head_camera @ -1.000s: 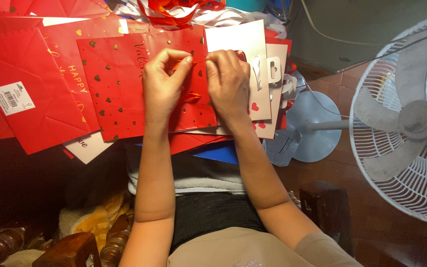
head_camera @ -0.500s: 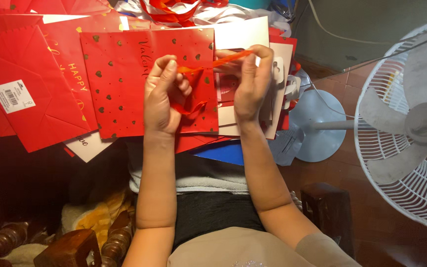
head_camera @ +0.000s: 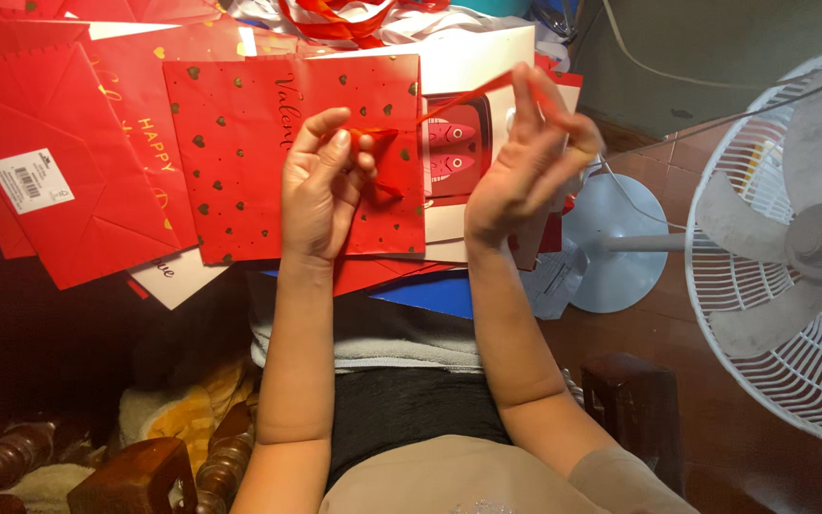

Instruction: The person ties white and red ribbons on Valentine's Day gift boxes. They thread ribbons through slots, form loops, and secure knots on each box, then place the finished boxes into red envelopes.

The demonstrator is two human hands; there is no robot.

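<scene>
A flat red gift bag (head_camera: pixel 240 152) with small gold hearts lies on top of a pile of similar red bags. My left hand (head_camera: pixel 321 186) rests on its right part and pinches one end of a thin red ribbon (head_camera: pixel 454 100). My right hand (head_camera: pixel 530 157) is raised beside it and grips the ribbon's other end, which is stretched taut between the two hands. Under the ribbon lies a white card (head_camera: pixel 459 152) with a red and pink picture.
More red bags (head_camera: pixel 59 181), one with a white barcode sticker, spread to the left. A white standing fan (head_camera: pixel 792 238) and its round base (head_camera: pixel 611 247) are on the right. Dark carved wooden furniture (head_camera: pixel 135 466) sits below, and loose red ribbon (head_camera: pixel 335 19) lies at the top.
My right hand has lifted off the bag and drawn the ribbon out to the right and upward. My left hand stayed on the bag, pinching the other end.
</scene>
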